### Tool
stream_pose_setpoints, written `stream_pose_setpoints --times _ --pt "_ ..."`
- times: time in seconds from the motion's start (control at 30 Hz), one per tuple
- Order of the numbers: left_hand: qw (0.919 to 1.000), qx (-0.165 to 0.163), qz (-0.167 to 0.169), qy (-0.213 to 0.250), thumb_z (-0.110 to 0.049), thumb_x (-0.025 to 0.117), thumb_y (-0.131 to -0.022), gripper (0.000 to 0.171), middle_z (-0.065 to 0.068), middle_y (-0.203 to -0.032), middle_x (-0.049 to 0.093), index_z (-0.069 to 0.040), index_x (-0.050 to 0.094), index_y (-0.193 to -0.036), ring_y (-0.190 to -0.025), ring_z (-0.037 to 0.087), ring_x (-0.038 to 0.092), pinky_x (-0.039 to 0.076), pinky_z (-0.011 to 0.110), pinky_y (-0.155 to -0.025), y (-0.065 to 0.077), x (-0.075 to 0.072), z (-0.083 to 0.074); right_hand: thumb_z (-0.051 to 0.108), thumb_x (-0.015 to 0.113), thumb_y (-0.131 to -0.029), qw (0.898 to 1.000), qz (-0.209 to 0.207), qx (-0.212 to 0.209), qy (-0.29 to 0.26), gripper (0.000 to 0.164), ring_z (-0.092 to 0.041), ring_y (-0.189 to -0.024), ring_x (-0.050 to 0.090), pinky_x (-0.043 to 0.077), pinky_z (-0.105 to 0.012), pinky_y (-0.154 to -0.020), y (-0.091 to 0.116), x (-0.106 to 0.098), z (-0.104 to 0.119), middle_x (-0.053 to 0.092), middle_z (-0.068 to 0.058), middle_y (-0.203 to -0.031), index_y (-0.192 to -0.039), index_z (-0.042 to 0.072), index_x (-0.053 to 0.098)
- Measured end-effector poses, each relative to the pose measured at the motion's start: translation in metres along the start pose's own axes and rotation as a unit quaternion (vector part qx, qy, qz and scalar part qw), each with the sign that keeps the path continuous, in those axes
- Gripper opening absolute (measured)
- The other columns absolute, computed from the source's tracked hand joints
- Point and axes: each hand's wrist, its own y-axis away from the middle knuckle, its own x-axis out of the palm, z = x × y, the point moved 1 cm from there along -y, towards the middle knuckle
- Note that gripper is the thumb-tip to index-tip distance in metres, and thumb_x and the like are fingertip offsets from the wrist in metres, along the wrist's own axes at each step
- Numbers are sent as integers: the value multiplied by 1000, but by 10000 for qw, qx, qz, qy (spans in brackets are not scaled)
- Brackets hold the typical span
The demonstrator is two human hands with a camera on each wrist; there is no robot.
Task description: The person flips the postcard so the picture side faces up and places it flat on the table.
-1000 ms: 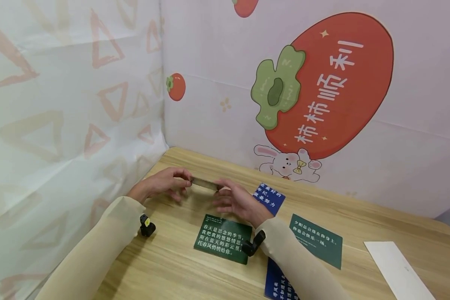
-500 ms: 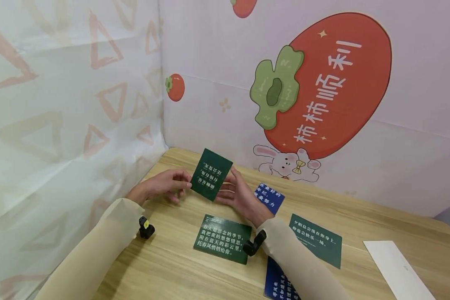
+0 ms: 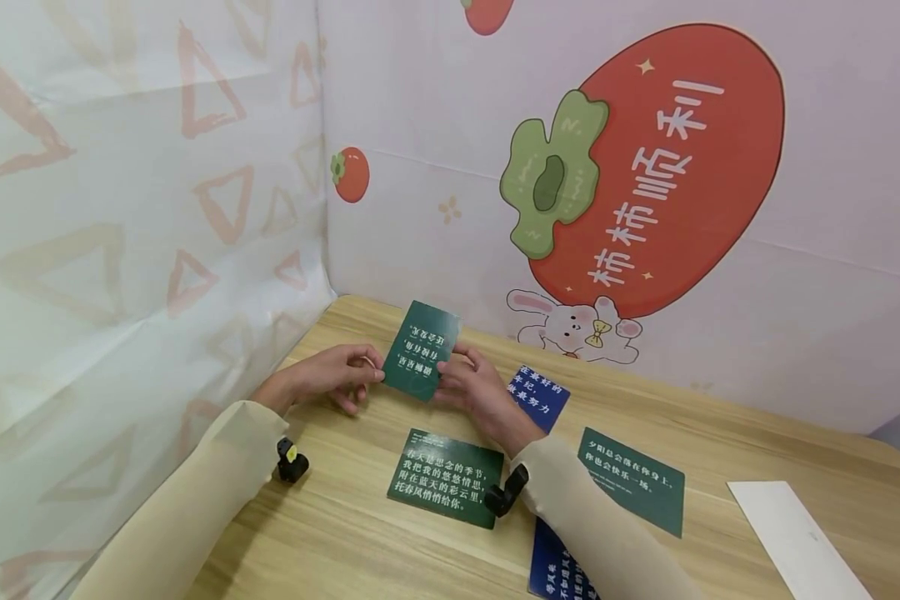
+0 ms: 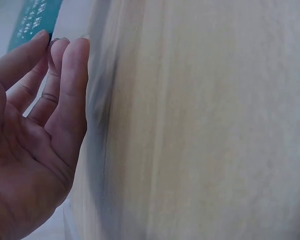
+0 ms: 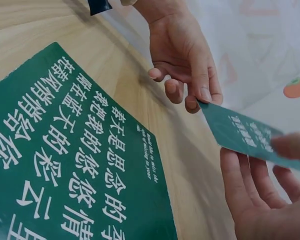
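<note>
A small green card with white writing [image 3: 418, 354] is held up above the table's far left part, its text upside down in the head view. My left hand [image 3: 330, 377] pinches the card's near left corner between thumb and fingertips. From the other side my right hand [image 3: 483, 396] grips the card, thumb over its printed face and fingers behind. In the right wrist view both hands meet at the card [image 5: 240, 129]. Only a corner of the card [image 4: 37, 20] shows in the left wrist view. Below lies a larger green card [image 3: 446, 479], flat and apart from both hands.
Right of the hands lie a blue card [image 3: 540, 396], another green card [image 3: 645, 483] and a second blue card [image 3: 558, 571], partly hidden by the right sleeve. A white strip [image 3: 795, 542] lies at the right. Printed sheets [image 3: 420, 250] stand behind the wooden table [image 3: 330, 517].
The held card was edge-on, then turned to show its green printed face, and now tilts slightly back. The right thumb has come over onto its face. The cards on the table have stayed put.
</note>
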Motion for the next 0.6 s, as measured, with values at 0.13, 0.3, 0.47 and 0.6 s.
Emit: stream_pose_setpoints --times 0.13,0.3,0.47,0.6 --pt "10000 -56 49 14 -22 65 -111 22 9 -87 62 -6 57 -123 -78 20 65 67 38 -69 1 2 -1 -4 65 -104 9996 -232 -133 58 74 -20 -94 73 66 -38 -89 1 1 -2 65 -13 -125 -167 19 34" --pt "9997 -177 178 81 -17 67 -108 22 8 -88 65 -4 57 -122 -77 18 65 65 34 -66 3 4 -1 -12 65 -100 9983 -401 -193 383 91 -21 -90 70 67 -38 -84 0 1 -5 57 -12 -117 -173 27 25" --pt "9991 -323 260 -95 -17 70 -106 24 7 -94 74 -3 59 -122 -75 16 67 64 32 -66 5 5 0 -12 67 -99 9947 -464 -102 913 94 -24 -93 70 68 -36 -81 1 3 -6 54 -15 -125 -174 27 24" --pt "9985 -427 248 -253 -19 71 -104 26 7 -99 78 -2 61 -122 -75 15 68 64 31 -67 5 5 0 -12 68 -99 9914 -444 -81 1230 93 -25 -93 70 68 -38 -79 3 3 -8 53 -16 -124 -174 22 25"
